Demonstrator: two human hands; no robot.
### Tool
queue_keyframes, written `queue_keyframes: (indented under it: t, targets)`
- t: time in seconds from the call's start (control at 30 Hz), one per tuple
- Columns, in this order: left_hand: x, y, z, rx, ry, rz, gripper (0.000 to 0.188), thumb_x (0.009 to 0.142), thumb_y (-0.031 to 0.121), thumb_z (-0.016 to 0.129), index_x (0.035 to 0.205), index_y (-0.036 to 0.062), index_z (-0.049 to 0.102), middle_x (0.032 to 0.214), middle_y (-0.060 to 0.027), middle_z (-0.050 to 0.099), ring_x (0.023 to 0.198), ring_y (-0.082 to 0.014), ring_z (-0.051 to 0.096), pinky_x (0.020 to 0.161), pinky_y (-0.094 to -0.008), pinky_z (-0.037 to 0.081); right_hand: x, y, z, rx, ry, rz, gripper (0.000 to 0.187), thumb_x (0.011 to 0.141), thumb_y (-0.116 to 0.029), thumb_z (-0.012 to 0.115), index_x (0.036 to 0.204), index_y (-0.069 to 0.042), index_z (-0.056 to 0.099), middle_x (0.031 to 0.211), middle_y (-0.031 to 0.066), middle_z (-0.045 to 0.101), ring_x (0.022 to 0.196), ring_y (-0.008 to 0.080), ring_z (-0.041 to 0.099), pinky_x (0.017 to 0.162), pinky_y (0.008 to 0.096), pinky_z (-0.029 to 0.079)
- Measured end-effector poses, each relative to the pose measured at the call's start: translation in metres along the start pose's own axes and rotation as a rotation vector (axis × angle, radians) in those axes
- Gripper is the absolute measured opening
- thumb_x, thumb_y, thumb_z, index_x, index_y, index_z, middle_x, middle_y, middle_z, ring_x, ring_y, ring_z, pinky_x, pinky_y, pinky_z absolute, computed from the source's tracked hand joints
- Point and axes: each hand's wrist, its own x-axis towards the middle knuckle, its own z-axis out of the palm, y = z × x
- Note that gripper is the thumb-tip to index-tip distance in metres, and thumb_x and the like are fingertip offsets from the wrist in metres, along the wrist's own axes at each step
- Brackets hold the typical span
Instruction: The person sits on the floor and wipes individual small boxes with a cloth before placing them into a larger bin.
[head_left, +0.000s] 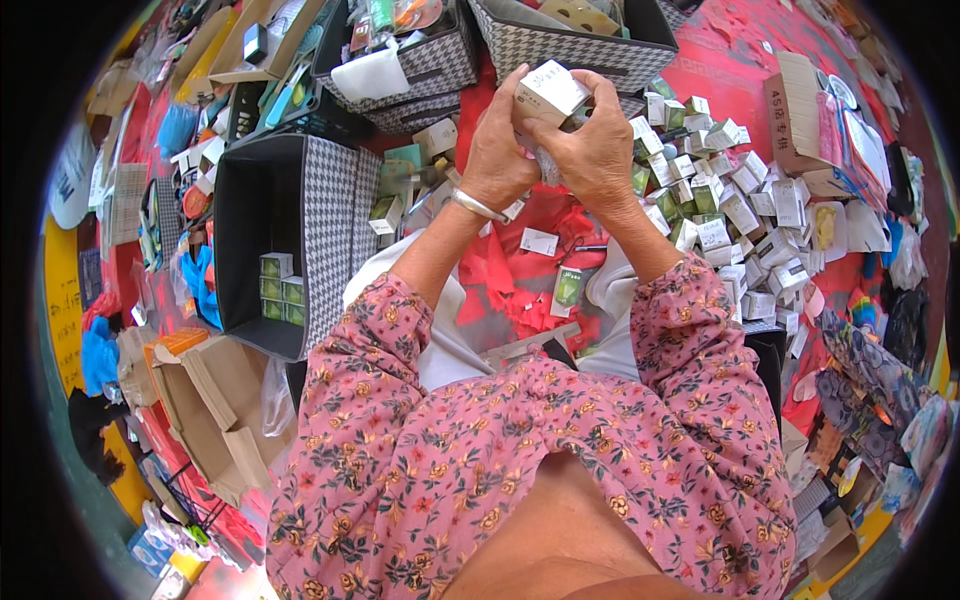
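Between my two hands is a small white box point(553, 88), tilted with dark printing on its upper face. My left hand point(497, 150), a silver bangle at its wrist, grips the box's left side. My right hand point(590, 150) has its fingers along the right side and its thumb across the near face. Below the thumb some clear plastic point(547, 168) shows; whether it belongs to the box I cannot tell. On the red ground between my legs lie a green and white box point(567, 290) and a white card-like piece point(539, 242).
To the right spreads a heap of small white and green boxes point(715, 232). A houndstooth fabric bin point(340, 230) on the left holds several green boxes point(283, 290). Two more filled bins point(420, 75) point(600, 55) stand ahead. An open cardboard carton point(215, 405) sits lower left.
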Motion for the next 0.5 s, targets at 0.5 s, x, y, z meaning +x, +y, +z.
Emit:
queue_keyframes:
  t: [0.5]
  targets:
    - [-0.001,0.001,-0.003,0.048,-0.103,0.073,0.057,0.055,0.006,0.070,0.105,0.0005,0.043,0.086,-0.0140,0.057,0.085,-0.0247,0.057,0.076,-0.0336,0.044,0.051,0.032,-0.065,0.577,0.057,0.327,0.026,0.079,-0.023,0.062,0.088,0.001,0.063,0.082,0.0045,0.062,0.074,0.0084,0.056,0.067,0.0222,0.045]
